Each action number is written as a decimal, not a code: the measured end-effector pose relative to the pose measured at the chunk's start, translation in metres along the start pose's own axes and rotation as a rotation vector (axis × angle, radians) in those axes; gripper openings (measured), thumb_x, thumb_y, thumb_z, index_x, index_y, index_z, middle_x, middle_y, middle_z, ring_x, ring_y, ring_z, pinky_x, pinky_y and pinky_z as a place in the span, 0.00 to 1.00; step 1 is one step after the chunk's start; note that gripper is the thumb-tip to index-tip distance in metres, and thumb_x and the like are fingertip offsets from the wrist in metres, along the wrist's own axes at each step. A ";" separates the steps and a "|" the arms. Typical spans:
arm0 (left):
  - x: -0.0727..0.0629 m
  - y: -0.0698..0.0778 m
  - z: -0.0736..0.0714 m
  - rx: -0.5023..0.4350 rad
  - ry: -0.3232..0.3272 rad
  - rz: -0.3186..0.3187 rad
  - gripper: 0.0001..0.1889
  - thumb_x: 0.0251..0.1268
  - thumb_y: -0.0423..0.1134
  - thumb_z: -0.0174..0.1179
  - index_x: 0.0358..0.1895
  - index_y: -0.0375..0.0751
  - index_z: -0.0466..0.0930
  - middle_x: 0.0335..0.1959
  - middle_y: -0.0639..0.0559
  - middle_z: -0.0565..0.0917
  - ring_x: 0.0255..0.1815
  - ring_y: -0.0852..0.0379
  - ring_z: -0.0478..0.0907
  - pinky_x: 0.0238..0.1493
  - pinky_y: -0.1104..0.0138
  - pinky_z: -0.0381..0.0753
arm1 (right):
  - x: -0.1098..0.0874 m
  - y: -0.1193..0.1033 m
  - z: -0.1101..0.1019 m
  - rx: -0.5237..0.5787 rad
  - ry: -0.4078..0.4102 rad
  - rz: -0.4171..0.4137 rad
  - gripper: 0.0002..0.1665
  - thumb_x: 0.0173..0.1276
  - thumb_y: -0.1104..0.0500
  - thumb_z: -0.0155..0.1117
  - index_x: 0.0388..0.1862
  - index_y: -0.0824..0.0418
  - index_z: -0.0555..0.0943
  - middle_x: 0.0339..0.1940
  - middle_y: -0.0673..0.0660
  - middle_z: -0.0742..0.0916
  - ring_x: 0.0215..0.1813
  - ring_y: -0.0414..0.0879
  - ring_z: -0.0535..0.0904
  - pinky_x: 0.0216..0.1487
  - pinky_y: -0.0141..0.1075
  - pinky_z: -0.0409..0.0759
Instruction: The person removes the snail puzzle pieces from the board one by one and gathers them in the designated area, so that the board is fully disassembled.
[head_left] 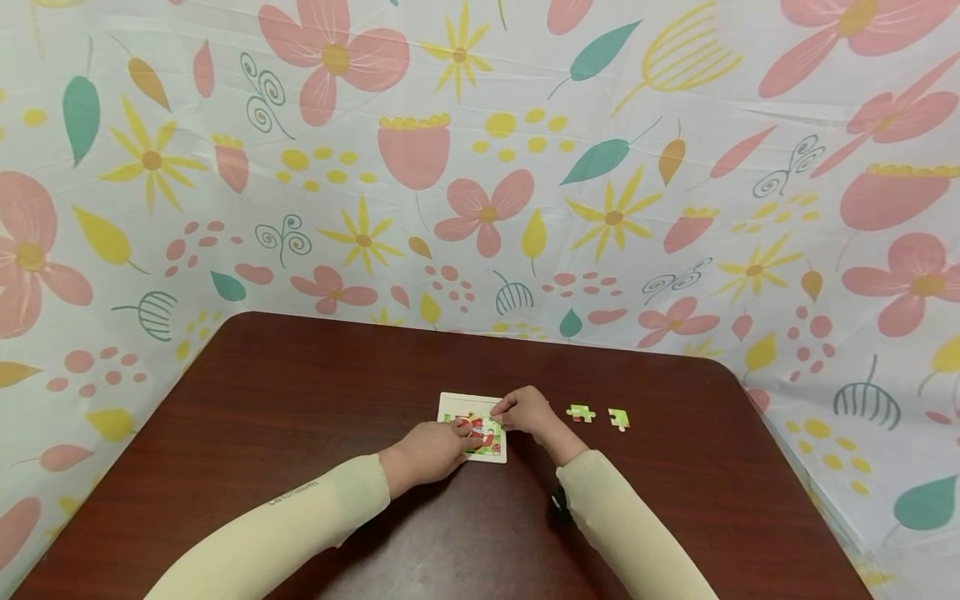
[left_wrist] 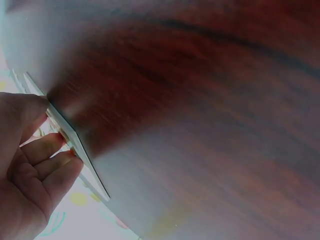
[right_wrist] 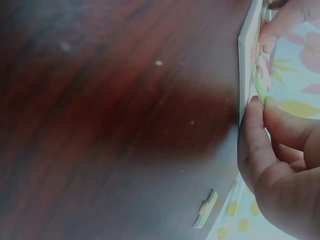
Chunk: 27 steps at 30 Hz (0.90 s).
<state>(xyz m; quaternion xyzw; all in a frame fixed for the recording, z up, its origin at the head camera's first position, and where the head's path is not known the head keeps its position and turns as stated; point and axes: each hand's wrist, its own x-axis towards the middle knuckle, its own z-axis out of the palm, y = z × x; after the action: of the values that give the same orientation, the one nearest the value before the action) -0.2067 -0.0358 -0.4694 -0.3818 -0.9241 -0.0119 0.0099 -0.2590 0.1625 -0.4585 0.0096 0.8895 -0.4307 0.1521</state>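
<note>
A small jigsaw puzzle board [head_left: 471, 400] with a pale frame lies on the table, its picture red, green and white. My left hand [head_left: 427, 452] holds it at the lower left, fingertips on the picture. In the left wrist view the thumb of that hand [left_wrist: 22, 165] sits at the board's edge [left_wrist: 75, 132]. At the board's right side my right hand [head_left: 527, 410] pinches a green puzzle piece [right_wrist: 261, 89] between thumb and forefinger. The piece is tilted over the board's face and partly covered by the fingertips.
Two loose green puzzle pieces, one nearer [head_left: 580, 413] and one farther right [head_left: 618, 418], lie beyond the right hand. The dark brown table [head_left: 322, 375] has rounded far corners. A flower-patterned cloth [head_left: 480, 167] hangs behind and along its sides.
</note>
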 end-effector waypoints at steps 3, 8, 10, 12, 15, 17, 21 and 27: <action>0.000 0.000 0.001 0.004 -0.006 -0.007 0.18 0.73 0.44 0.62 0.64 0.54 0.83 0.64 0.51 0.85 0.67 0.54 0.82 0.51 0.62 0.88 | 0.000 -0.002 -0.001 0.008 -0.009 0.017 0.06 0.70 0.71 0.65 0.38 0.72 0.89 0.47 0.67 0.89 0.37 0.48 0.90 0.44 0.40 0.90; 0.000 0.000 0.002 -0.005 -0.006 -0.006 0.18 0.73 0.43 0.62 0.64 0.53 0.84 0.65 0.49 0.84 0.67 0.52 0.82 0.53 0.60 0.88 | 0.001 -0.002 -0.002 0.049 -0.012 0.025 0.06 0.69 0.70 0.67 0.39 0.72 0.89 0.46 0.67 0.89 0.37 0.47 0.90 0.45 0.40 0.90; 0.000 -0.001 0.002 -0.018 0.000 -0.006 0.18 0.73 0.42 0.62 0.63 0.52 0.84 0.65 0.49 0.84 0.66 0.50 0.83 0.54 0.60 0.87 | 0.002 0.000 -0.001 0.066 -0.011 0.019 0.06 0.69 0.70 0.67 0.40 0.72 0.89 0.46 0.67 0.90 0.36 0.45 0.89 0.45 0.40 0.90; 0.000 -0.001 0.002 -0.021 -0.003 -0.006 0.18 0.73 0.41 0.62 0.63 0.52 0.84 0.65 0.49 0.84 0.66 0.50 0.83 0.55 0.59 0.87 | 0.002 0.002 -0.001 0.085 -0.008 0.022 0.07 0.69 0.69 0.67 0.42 0.72 0.89 0.46 0.67 0.90 0.36 0.44 0.89 0.45 0.40 0.90; 0.000 -0.001 0.003 -0.016 -0.019 -0.008 0.18 0.73 0.42 0.61 0.64 0.53 0.84 0.66 0.49 0.83 0.68 0.52 0.81 0.55 0.60 0.87 | 0.001 0.006 -0.002 0.109 -0.009 0.024 0.08 0.70 0.69 0.67 0.43 0.72 0.89 0.46 0.67 0.90 0.35 0.43 0.88 0.45 0.40 0.90; 0.000 -0.001 0.003 -0.012 -0.026 -0.011 0.19 0.74 0.42 0.61 0.65 0.54 0.83 0.67 0.50 0.83 0.68 0.53 0.81 0.54 0.61 0.87 | 0.001 0.008 -0.004 0.121 -0.008 0.028 0.08 0.70 0.68 0.67 0.43 0.72 0.89 0.45 0.67 0.89 0.34 0.42 0.88 0.44 0.40 0.90; 0.000 -0.001 0.004 -0.016 -0.015 -0.014 0.18 0.74 0.43 0.60 0.64 0.55 0.83 0.66 0.50 0.84 0.68 0.53 0.81 0.53 0.61 0.88 | -0.003 0.010 -0.008 0.138 -0.006 0.032 0.08 0.70 0.68 0.67 0.44 0.71 0.89 0.46 0.66 0.89 0.34 0.41 0.87 0.44 0.40 0.90; -0.002 -0.003 0.002 -0.020 0.007 0.009 0.18 0.74 0.41 0.61 0.64 0.53 0.84 0.65 0.50 0.84 0.67 0.52 0.82 0.53 0.60 0.88 | -0.008 0.010 -0.018 0.146 -0.007 0.017 0.10 0.71 0.67 0.66 0.46 0.72 0.88 0.46 0.66 0.90 0.34 0.41 0.86 0.43 0.39 0.90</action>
<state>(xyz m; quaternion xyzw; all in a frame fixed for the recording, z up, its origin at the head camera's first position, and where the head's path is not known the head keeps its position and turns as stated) -0.2072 -0.0388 -0.4719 -0.3861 -0.9221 -0.0225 0.0094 -0.2542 0.1837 -0.4533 0.0265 0.8551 -0.4932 0.1577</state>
